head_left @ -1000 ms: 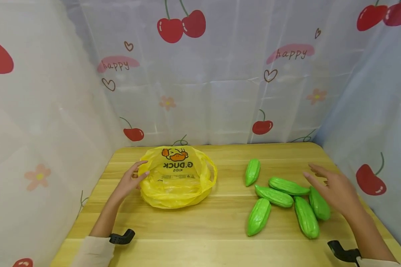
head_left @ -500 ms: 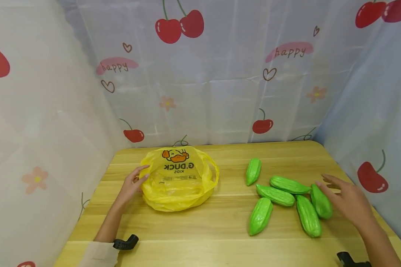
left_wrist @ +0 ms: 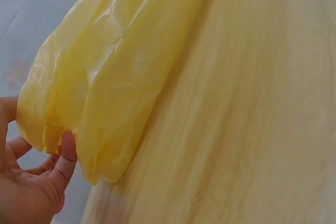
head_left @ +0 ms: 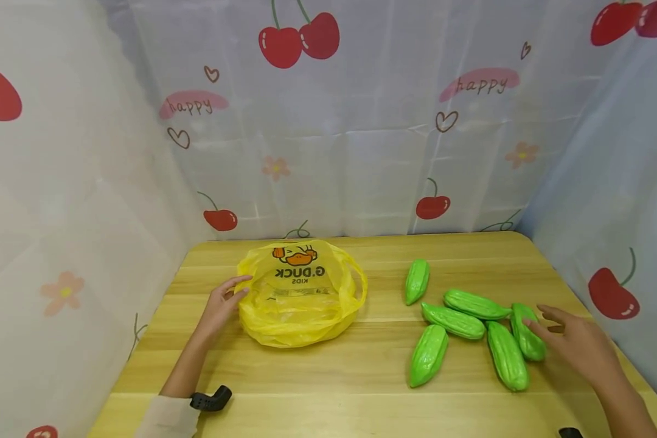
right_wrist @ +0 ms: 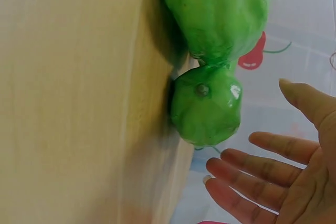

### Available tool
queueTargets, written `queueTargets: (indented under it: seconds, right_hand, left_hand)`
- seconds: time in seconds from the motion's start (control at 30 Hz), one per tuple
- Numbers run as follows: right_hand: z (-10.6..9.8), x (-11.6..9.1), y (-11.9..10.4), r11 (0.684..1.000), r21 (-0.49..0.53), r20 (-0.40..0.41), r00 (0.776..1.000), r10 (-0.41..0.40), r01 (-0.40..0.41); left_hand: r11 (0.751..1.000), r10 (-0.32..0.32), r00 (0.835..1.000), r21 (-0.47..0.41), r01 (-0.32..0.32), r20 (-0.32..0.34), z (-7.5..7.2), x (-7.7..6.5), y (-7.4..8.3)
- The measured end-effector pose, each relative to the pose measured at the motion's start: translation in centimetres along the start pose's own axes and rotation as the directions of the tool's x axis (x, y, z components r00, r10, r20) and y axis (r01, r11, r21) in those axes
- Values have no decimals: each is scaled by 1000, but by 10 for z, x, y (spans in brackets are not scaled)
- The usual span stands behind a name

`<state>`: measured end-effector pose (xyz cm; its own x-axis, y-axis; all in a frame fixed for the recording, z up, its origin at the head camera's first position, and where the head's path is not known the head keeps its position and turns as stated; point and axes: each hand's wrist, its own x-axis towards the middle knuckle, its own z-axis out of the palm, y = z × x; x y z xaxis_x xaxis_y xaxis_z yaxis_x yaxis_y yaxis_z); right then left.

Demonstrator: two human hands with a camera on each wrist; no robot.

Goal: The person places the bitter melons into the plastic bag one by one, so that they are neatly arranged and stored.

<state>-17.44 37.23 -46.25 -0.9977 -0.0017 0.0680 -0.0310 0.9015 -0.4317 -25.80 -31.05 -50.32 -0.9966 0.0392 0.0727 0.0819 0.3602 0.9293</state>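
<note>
A yellow plastic bag (head_left: 301, 322) with a duck print stands with its mouth spread wide on the left of the table. My left hand (head_left: 221, 307) is at its left rim, thumb and fingers relaxed against the thin film. Close up in the left wrist view, the thumb (left_wrist: 67, 153) touches the bag's edge (left_wrist: 113, 77), and other fingers lie partly behind it. Beside the rightmost glossy green ridged gourd (head_left: 528, 333), like a bitter melon, my right hand (head_left: 577, 344) reaches with fingers spread. In the right wrist view a gap separates those fingers from the nearest gourd (right_wrist: 207, 108).
Several more such gourds lie grouped on the right: one farther back (head_left: 417, 281), one nearer the front (head_left: 429, 356), others between. The wooden table (head_left: 317, 395) ends at a cherry-printed curtain (head_left: 350, 176) behind and at both sides.
My right hand has moved right and nearer to me, from above the group to beside the rightmost gourd. My left hand and the bag have shifted slightly right.
</note>
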Motion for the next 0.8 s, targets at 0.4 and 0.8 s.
queueTargets:
  seconds: [0.4, 0.8]
  right_hand:
    - [11, 6, 7, 1000, 5, 82, 997, 6, -6]
    - [20, 11, 12, 999, 25, 40, 999, 23, -24]
  left_hand:
    - [993, -46, 999, -106, 49, 28, 1, -8, 12]
    - [985, -16, 999, -171, 23, 40, 1, -4, -9]
